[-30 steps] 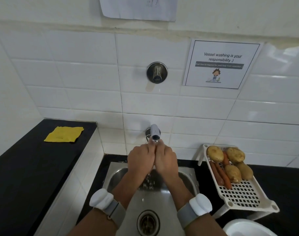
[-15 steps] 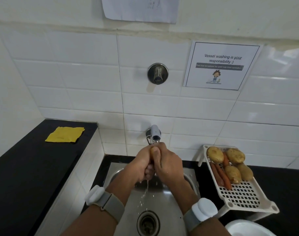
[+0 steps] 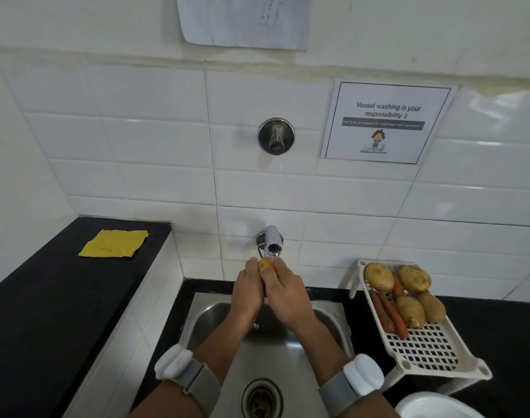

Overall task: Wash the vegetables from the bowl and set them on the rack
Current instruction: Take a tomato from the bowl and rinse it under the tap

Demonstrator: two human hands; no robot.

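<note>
steel sink (image 3: 203,315) sits under a small tap (image 3: 273,243) on the white tile wall. both hands are up under the tap, close together. the left hand (image 3: 248,292) and the right hand (image 3: 284,294) curl round one yellow-brown vegetable (image 3: 266,263), and only its tip peeks out between the fingers, just below the tap mouth. you cannot tell what kind it is. each wrist wears a white band.

to the right, a white plastic rack (image 3: 426,348) stands on the black counter (image 3: 504,336). on its far end lie potatoes (image 3: 412,278) and carrots (image 3: 391,315), touching each other. the rim of a white bowl (image 3: 432,404) shows at the bottom right corner, near the rack.

a yellow cloth (image 3: 114,243) lies on the raised black ledge to the left. a paper sign (image 3: 384,122) about washing vessels is stuck on the wall.
</note>
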